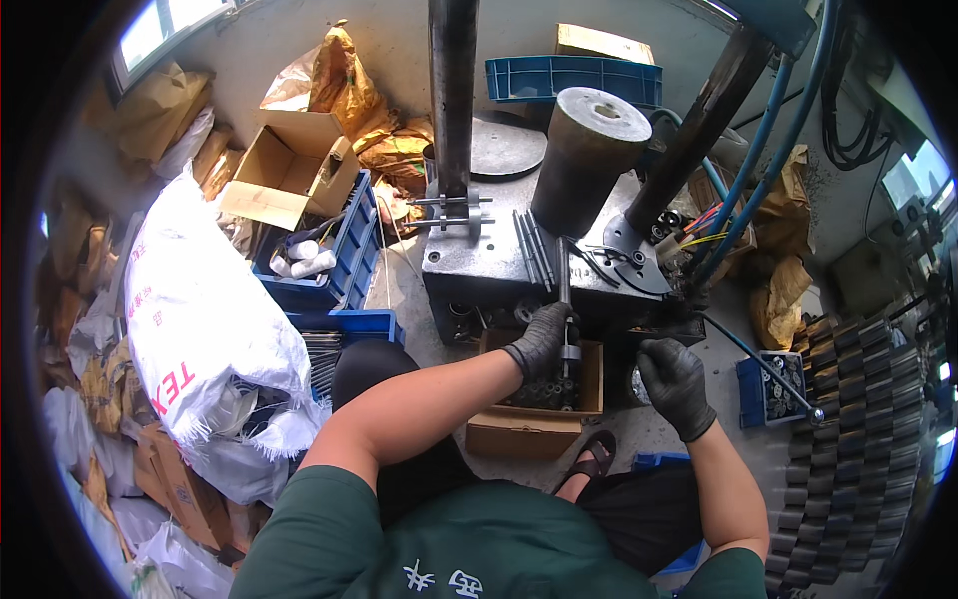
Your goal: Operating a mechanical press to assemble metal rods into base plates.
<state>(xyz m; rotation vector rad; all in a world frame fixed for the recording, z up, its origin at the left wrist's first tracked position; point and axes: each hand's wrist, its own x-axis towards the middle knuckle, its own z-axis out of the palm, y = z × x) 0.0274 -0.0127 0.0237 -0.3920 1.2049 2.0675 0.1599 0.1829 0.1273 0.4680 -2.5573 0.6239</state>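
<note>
My left hand (544, 337), in a dark grey glove, is closed round a metal rod (565, 278) that points away from me. A shiny collar (570, 352) sits on its near part, over an open cardboard box (591, 384) of small metal parts. The rod's far end lies by the base of a thick steel cylinder (581, 165) on the machine table (469, 262). My right hand (675, 385), gloved too, is held to the right of the box with its fingers curled in; whatever they may hold is hidden. Beside its fingers shows a shiny round metal thing (639, 385).
Several slim rods (533, 248) and a curved plate (639, 262) lie on the machine table. Two steel columns (454, 100) rise from it. A lever with a ball end (816, 415) reaches out at right, near stacked metal parts (848, 449). Blue crates (344, 250) and a white sack (210, 319) stand left.
</note>
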